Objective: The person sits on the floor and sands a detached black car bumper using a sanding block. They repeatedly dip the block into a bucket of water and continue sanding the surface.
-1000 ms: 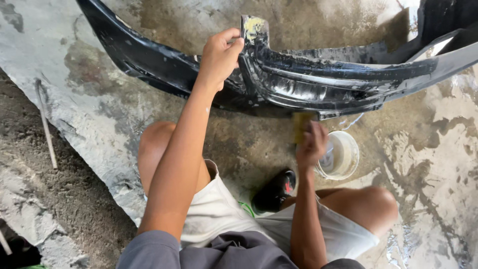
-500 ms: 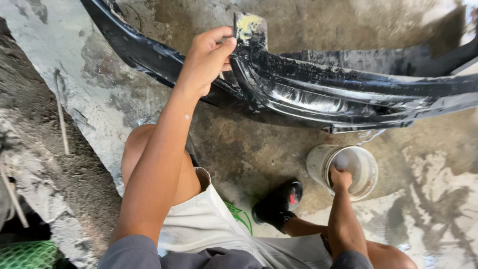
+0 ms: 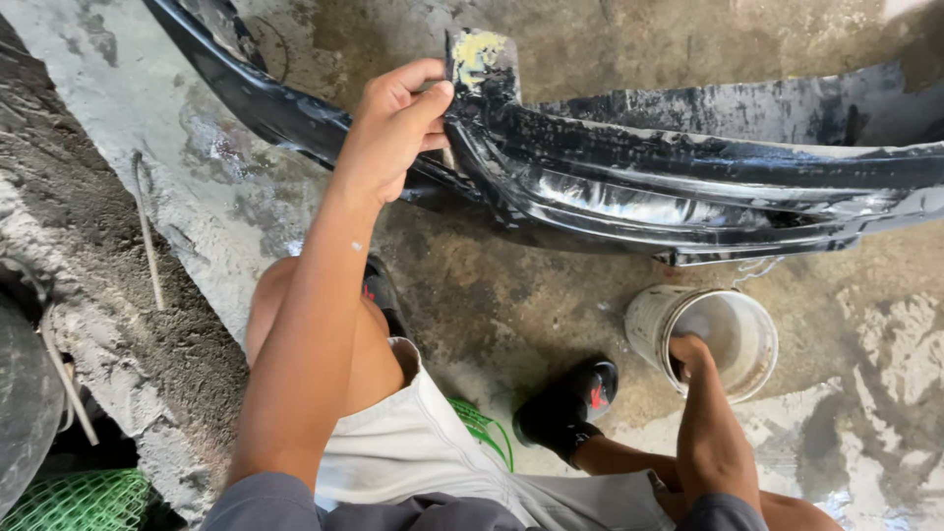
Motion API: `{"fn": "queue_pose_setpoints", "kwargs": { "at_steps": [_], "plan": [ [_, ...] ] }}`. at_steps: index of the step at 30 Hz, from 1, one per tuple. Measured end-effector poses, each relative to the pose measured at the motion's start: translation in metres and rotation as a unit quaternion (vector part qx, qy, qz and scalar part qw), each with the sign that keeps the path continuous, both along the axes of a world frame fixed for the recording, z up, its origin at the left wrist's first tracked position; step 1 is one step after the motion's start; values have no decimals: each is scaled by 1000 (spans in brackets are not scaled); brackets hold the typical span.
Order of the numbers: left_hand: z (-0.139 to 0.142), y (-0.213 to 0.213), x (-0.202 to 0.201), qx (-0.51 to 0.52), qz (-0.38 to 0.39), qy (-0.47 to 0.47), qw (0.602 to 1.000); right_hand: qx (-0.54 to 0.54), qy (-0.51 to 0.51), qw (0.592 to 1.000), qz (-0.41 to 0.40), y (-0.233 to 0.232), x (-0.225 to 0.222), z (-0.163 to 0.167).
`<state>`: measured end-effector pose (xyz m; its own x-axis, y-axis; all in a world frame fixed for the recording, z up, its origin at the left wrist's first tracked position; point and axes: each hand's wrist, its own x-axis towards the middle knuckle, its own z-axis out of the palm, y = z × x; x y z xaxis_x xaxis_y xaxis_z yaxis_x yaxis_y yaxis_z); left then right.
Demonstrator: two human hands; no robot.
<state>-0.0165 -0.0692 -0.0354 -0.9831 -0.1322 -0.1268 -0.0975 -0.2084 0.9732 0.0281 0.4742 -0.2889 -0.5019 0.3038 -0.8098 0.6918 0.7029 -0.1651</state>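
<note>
A thin metal rod [image 3: 147, 231] lay on the rough concrete floor [image 3: 118, 324], with green plastic mesh [image 3: 79, 500] below it at the corner and a dark curved object [image 3: 25, 393] just beside that mesh

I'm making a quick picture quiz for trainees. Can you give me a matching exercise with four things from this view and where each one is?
Things:
1. left hand
2. right hand
3. bucket
4. green mesh

Places:
A. on the wet ground below the black bumper
B. bottom left corner of the view
C. gripping the bumper's upper edge beside a yellow-stained tab
D. reaching down into the white container

Pairs: 1-C, 2-D, 3-A, 4-B
</note>
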Motion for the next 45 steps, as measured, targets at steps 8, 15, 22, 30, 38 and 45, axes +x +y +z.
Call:
{"fn": "queue_pose_setpoints", "kwargs": {
  "at_steps": [8,15,22,30,38,45],
  "plan": [
    [-2,7,-8,24,-19,6,1000,-87,-116,979,143,34,-46,56],
    [-4,11,-6,24,-33,22,999,-130,15,944,302,122,-93,107],
    [18,13,-1,35,-47,60,996,-158,106,949,252,134,-88,136],
    [49,38,22,-392,183,281,856,-231,201,933,187,93,-58,204],
    [12,202,41,-326,-167,368,855,-509,269,804,151,18,-25,229],
    [-40,233,19,-160,-185,194,950,-630,299,715,50,-64,-13,224]
  ]
}}
